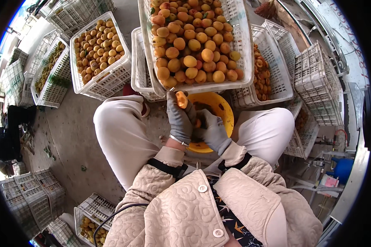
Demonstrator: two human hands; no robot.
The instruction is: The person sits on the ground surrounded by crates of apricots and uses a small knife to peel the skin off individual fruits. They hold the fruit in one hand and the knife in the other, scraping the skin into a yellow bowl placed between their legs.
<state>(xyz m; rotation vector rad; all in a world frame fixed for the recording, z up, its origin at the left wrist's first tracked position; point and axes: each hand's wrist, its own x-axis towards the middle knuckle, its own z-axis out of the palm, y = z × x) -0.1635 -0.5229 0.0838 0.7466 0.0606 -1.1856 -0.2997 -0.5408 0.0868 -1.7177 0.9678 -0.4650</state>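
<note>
Curled snugly around a cut apricot, with thumb and fingers drawn together: the gray-gloved left grip. Orange cut face turned up, at the fingertip end. Just beside it, a small metallic tip, too small to identify.

To the right and very near, the right grip, also gloved, fingers bent and tips partly hidden; impossible to tell how far closed. Between both grips, an orange piece, with no telling which has hold of it.

Probably light, soft and moist, slippery across the cut flesh, easily bruised or torn. Best taken by the skin side, with broad finger contact, modest squeeze and no digging into the flesh.

Beneath both grips, a yellow basin with dark bits inside. Just ahead, a white crate heaped with whole apricots, likely rounder and firmer to hold. Ahead and to the right, a crate of orange pieces. Well off to the left, another apricot-filled crate.
</note>
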